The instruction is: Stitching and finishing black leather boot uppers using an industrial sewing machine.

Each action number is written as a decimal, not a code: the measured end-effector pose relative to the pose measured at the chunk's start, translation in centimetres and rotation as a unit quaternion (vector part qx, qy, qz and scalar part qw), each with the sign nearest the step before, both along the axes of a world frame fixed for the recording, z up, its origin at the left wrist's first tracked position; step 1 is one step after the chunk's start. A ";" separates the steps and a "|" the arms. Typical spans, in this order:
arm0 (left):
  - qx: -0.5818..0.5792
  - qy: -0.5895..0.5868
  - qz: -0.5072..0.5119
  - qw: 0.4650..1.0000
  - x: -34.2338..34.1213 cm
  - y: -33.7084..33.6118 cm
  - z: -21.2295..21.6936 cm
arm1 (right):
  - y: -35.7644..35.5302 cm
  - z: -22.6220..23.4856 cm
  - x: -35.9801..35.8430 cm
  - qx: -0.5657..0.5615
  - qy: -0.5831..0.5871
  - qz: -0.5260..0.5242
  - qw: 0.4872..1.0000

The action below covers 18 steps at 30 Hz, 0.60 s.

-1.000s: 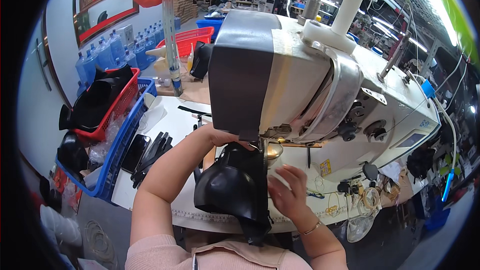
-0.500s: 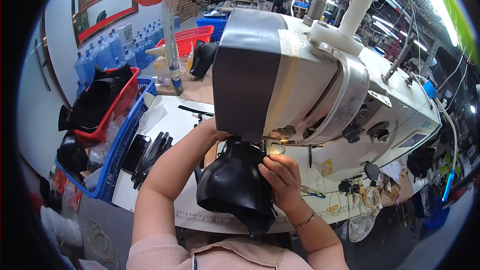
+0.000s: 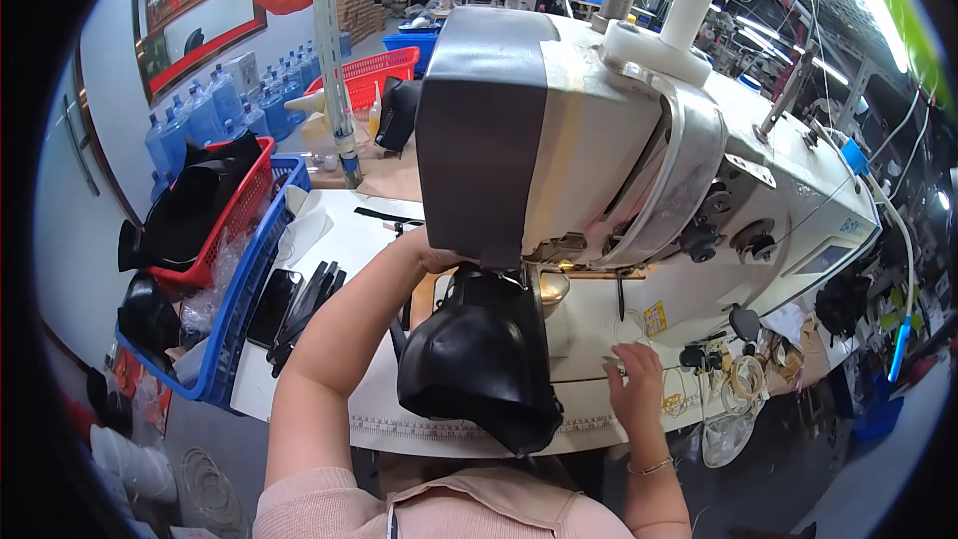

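A black moulded leather bag piece (image 3: 469, 359) hangs under the head of a large sewing machine (image 3: 589, 150), its rounded body toward me and its upper edge near the needle area. My left hand (image 3: 439, 258) reaches to the far left side of the piece, by the dark end cover of the machine; its fingers are hidden there. To the right, apart from the piece, my right hand (image 3: 637, 384) is over the table edge with curled fingers. A small pair of thread snips (image 3: 618, 366) shows partly as a metal tip between thumb and fingers.
On the white table (image 3: 369, 389) at left lie a phone (image 3: 271, 307) and black strips (image 3: 311, 304). Beyond stand a blue crate (image 3: 225, 339) and a red basket (image 3: 261, 185) with black pieces. Cords and rings (image 3: 740, 394) hang at the table's right edge.
My right hand has left the black piece and moved right and down to where the snips lay on the table. The left hand has stayed by the machine head.
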<state>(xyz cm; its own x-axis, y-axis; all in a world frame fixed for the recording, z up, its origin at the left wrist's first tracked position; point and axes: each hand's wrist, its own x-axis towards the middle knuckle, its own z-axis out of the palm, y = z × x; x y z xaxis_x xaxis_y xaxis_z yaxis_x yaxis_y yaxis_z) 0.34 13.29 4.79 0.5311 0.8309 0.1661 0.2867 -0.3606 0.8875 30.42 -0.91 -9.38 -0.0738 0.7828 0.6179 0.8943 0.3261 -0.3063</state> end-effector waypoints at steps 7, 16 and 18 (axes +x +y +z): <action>0.323 -0.001 0.007 0.946 -4.5 -6.4 -4.5 | -1.6 -4.8 4.3 -0.042 -0.033 -0.048 0.997; 0.584 0.102 -0.023 0.805 -5.8 -18.1 -3.5 | -2.7 7.5 -7.3 -0.157 0.271 0.328 0.891; 0.594 0.098 -0.041 0.797 -5.2 -19.0 -3.3 | -2.8 8.9 -8.4 -0.230 0.272 0.386 0.851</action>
<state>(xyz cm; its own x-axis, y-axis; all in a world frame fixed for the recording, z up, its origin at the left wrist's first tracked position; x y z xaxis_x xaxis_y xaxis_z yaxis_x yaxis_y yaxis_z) -4.89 -5.70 1.53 0.6882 0.1104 0.7171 0.3111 -0.9378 -0.1542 22.02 -3.69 -0.47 -0.4774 0.7985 0.3668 0.1532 0.4867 -0.8601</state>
